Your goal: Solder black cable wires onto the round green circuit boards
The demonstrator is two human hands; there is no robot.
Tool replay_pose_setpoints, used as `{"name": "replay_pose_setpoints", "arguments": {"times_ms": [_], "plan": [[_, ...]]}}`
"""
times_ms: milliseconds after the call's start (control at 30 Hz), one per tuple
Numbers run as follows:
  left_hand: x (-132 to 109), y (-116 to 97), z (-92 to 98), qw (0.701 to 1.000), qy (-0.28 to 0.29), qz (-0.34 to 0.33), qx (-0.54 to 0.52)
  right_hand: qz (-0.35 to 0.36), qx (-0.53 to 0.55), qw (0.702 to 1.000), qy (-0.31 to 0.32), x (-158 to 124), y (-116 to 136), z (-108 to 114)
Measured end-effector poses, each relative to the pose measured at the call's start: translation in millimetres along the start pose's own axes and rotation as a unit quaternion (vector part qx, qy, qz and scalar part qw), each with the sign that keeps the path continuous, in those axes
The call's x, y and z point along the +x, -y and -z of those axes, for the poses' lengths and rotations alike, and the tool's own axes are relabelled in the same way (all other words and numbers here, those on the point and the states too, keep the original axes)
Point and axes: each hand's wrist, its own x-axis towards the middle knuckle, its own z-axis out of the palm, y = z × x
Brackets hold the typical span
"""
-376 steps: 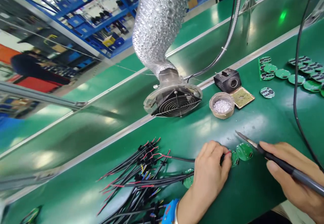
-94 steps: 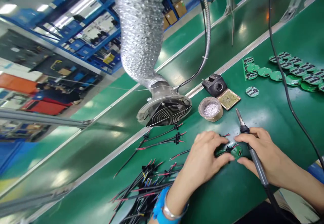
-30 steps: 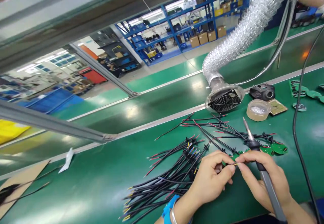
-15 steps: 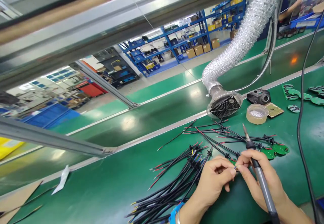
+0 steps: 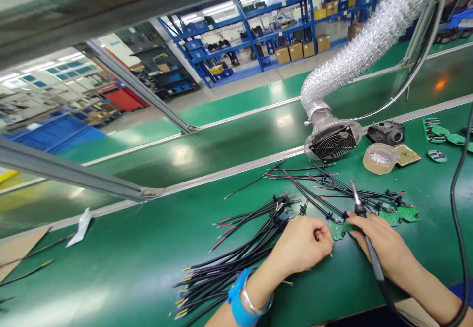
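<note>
My left hand (image 5: 301,245) is curled in a pinch over the ends of a bundle of black wires (image 5: 236,258) with red and yellow tips; what it pinches is too small to name. My right hand (image 5: 382,245) grips a soldering iron (image 5: 364,228) like a pen, tip pointing up and away. The fingers of that hand rest beside a small round green circuit board (image 5: 336,229) on the green mat. More green boards with wires attached (image 5: 401,213) lie just beyond the iron.
A foil fume duct with a fan grille (image 5: 332,142) hangs over the bench edge. Near it stand a tape ring holding solder bits (image 5: 380,158), a sponge tray (image 5: 406,154) and a black iron holder (image 5: 386,132). Several green boards (image 5: 441,132) lie far right. A conveyor belt (image 5: 221,144) runs behind.
My hands have parted: the left dropped toward the wire bundle, the right moved down onto the green board with the iron. The view swung slightly.
</note>
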Motion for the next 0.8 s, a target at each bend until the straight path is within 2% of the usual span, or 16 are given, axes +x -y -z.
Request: {"name": "replay_pose_setpoints", "arguments": {"times_ms": [100,267,367,500,600,800], "plan": [[12,2,-14.8,0.992,-0.050,-0.031,0.107,-0.008,-0.005,0.998,0.059,-6,-17,5],[21,11,-30.2,0.989,-0.062,-0.031,0.129,-0.025,0.013,0.997,0.074,-7,-17,11],[21,11,-29.0,0.989,-0.062,-0.025,0.134,-0.034,0.030,0.998,0.053,-6,-11,19],[21,13,-28.3,0.986,-0.075,-0.027,0.147,-0.036,0.074,0.996,-0.030,-3,3,34],[20,16,-30.2,0.979,-0.088,-0.038,0.178,-0.038,0.110,0.993,-0.022,6,15,44],[16,20,-30.1,0.947,-0.066,-0.111,0.295,-0.062,0.118,0.991,-0.012,22,26,48]]}}
